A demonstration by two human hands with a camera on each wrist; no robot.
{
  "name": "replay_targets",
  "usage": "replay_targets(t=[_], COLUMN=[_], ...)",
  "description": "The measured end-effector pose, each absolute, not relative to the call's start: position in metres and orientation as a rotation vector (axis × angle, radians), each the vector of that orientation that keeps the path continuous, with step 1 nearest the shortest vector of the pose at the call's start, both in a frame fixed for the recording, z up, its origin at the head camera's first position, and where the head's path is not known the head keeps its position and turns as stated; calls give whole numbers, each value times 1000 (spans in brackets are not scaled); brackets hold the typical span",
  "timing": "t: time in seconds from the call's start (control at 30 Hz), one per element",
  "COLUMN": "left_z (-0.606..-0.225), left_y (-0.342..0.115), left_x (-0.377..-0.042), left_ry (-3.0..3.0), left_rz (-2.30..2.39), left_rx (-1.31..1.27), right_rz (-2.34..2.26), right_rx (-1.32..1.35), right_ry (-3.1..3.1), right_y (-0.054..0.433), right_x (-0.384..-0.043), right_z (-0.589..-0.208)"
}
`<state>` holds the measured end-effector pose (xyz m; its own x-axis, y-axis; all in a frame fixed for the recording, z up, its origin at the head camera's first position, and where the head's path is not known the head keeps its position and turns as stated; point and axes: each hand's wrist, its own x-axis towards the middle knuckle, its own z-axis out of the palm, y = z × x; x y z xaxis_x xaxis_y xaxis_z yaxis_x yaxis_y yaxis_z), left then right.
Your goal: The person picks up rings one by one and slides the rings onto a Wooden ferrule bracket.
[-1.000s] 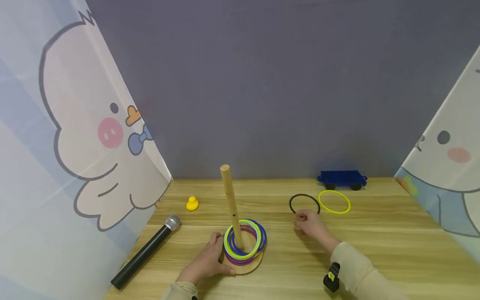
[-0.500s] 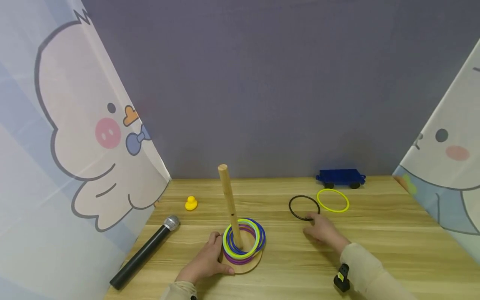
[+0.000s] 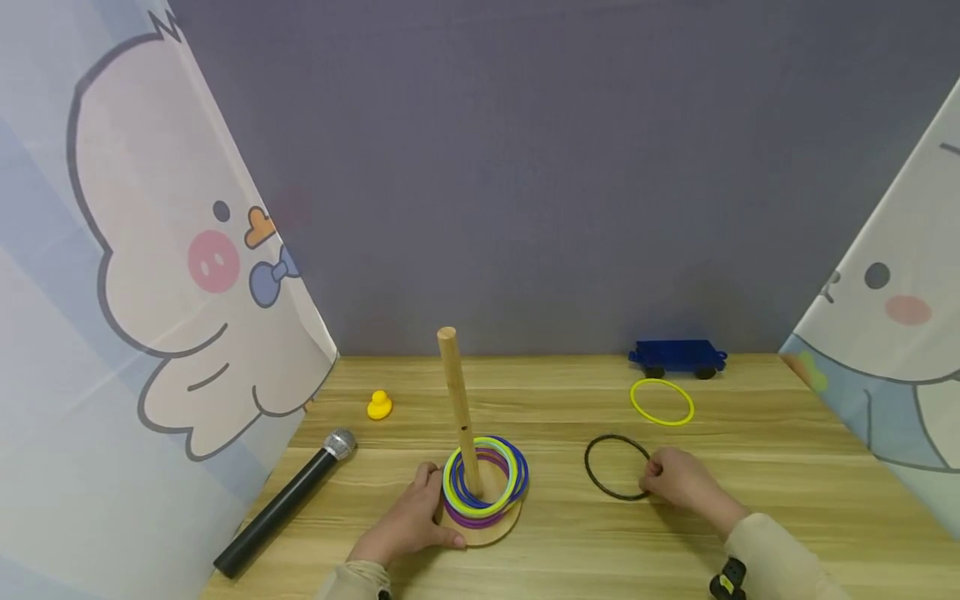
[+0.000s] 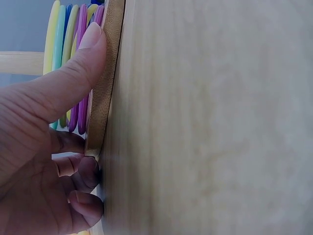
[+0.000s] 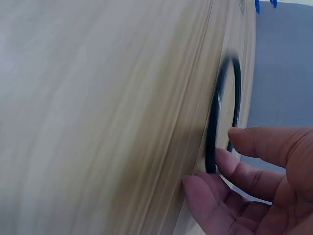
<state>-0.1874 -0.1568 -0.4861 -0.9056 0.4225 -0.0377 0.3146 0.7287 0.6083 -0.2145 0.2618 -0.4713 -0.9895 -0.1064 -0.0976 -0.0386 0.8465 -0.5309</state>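
A wooden ring-toss stand [image 3: 457,387] has several coloured rings [image 3: 514,477] stacked round its post, yellow on top and purple lowest. My left hand [image 3: 405,518] grips the round base [image 3: 491,536], its thumb over the near edge and the fingers along the left side. In the left wrist view the thumb [image 4: 80,66] lies against the base beside the rings. To the right, my right hand [image 3: 686,482] pinches a black ring [image 3: 615,437] at its right side. The right wrist view has that black ring [image 5: 212,132] between thumb and fingers, close over the wooden table.
A yellow ring [image 3: 667,423] lies at the back right, in front of a blue toy wagon [image 3: 677,356]. On the left are a yellow rubber duck [image 3: 380,406] and a black microphone [image 3: 281,510]. A grey backdrop [image 3: 525,183] rises behind the table.
My right hand has moved right and toward me, and the black ring has come with it, away from the yellow ring. The left hand stays on the base.
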Motion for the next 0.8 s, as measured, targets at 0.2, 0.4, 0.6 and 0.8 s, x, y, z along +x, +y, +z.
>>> replay_targets(t=[0.2,0.4,0.6,0.8], left_z=[-485,-484,-485,-486], left_y=[-157,-156,-156,-157], left_x=[-186,-185,-186,-187], left_ry=[2758,2756,2774,2770], left_rz=[935,935,931,923], left_rx=[585,580,589,587], right_rz=[-823,-772,-794,-1047], right_rx=[-89,-61,-69,-75], right_ry=[2861,2837,2822,2720], right_y=[276,281,275,265], right_x=[-209,-210,-208,-206], right_z=[-471,-471,-471,-461])
